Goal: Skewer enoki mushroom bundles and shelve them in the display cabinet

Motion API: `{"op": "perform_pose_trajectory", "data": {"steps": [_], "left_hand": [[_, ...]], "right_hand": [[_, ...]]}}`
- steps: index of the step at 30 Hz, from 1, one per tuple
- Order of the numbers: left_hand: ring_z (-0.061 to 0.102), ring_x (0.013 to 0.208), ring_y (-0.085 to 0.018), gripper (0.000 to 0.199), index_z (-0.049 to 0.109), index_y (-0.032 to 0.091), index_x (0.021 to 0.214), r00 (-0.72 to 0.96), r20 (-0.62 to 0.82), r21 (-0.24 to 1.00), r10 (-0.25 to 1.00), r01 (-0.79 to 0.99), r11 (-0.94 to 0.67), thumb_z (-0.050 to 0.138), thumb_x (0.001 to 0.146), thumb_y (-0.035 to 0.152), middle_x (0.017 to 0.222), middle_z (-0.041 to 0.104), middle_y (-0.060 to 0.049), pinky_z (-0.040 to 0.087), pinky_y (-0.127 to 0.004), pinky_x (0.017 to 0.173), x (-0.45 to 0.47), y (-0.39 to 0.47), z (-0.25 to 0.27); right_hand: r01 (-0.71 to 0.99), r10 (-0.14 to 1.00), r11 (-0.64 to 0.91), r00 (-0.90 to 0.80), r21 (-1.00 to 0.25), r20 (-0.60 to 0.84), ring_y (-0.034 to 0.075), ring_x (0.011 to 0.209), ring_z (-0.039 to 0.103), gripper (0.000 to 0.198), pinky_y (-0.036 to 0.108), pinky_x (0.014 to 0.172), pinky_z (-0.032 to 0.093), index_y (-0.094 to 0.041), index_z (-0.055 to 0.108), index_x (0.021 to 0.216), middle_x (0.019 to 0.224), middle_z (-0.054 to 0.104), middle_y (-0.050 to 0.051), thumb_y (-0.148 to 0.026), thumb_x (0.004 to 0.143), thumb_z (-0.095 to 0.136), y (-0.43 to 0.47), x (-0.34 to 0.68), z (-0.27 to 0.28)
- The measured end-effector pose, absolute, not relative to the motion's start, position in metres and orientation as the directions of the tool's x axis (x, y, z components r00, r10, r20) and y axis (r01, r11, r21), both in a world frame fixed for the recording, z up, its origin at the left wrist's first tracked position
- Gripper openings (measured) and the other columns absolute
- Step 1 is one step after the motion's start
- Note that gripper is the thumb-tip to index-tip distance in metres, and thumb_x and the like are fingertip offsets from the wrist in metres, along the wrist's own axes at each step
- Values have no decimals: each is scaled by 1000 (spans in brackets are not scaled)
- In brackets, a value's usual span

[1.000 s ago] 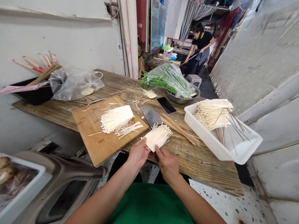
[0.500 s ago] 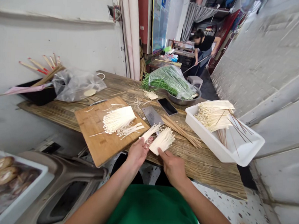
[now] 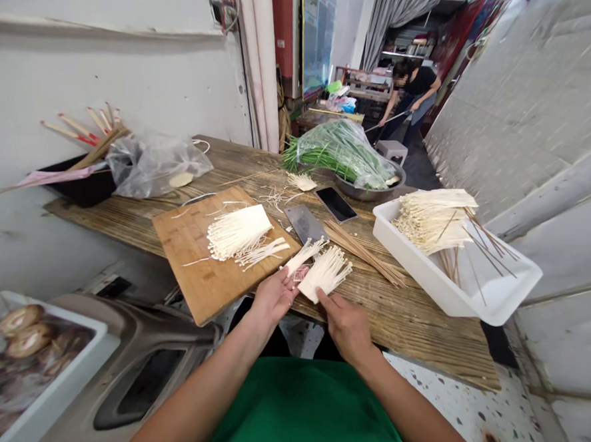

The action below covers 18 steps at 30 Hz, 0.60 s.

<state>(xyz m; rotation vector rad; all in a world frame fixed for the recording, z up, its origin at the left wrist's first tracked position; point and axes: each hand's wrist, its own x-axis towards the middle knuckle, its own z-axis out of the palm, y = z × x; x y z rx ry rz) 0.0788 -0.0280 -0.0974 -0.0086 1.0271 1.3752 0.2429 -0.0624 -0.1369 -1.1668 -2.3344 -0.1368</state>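
Observation:
Over the table's near edge my left hand [image 3: 273,296] is closed around a thin bunch of enoki mushrooms [image 3: 304,255], its caps pointing away from me. Beside it, a wider flat bunch of enoki [image 3: 326,272] is pinched at its cut base by my right hand [image 3: 344,323]. The two bunches lie side by side, and part of the left fingers is hidden under them. A larger enoki clump [image 3: 239,231] and loose strands rest on the wooden cutting board [image 3: 191,281] to the left. Just beyond my hands lies a cleaver [image 3: 305,224].
Bamboo skewers [image 3: 366,255] and a phone [image 3: 336,205] lie on the wooden table [image 3: 399,334]. At right, a white tray [image 3: 422,282] holds skewered enoki. Chives [image 3: 340,150] fill a metal bowl behind. A black container [image 3: 85,185] stands left. A person [image 3: 414,88] bends with a long stick farther back.
The view has shifted slightly, so the table items sit a little differently in frame. Both hands keep their hold on the enoki bunches. The person behind has bent lower.

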Motion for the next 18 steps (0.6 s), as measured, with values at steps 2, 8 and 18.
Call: {"op": "perform_pose_trajectory", "data": {"steps": [2,8,18], "left_hand": [[67,73,-19,21,57,2,93,-138,-599,543,789,-794,274,38,88,9,80,68,-17,56,-29,69,80,-28,-96],[67,73,-18,21,57,3,93,-157,-592,561,790,-784,264,38,88,9,80,68,-16,56,-27,67,82,-29,-97],[68,74,-19,19,56,3,94,-165,-568,573,806,-783,244,40,88,8,81,68,-17,56,-30,67,81,-30,-102]], "right_hand": [[778,723,614,-485,-136,492,12,59,54,37,22,53,36,-16,58,120,69,59,4,-12,91,36,-63,242,-138],[797,738,591,-471,-126,483,13,58,54,37,23,52,35,-16,58,120,70,60,4,-11,90,36,-65,240,-136],[802,744,585,-473,-119,471,12,57,54,37,22,52,35,-16,59,119,70,61,4,-10,89,39,-65,239,-136]]}}
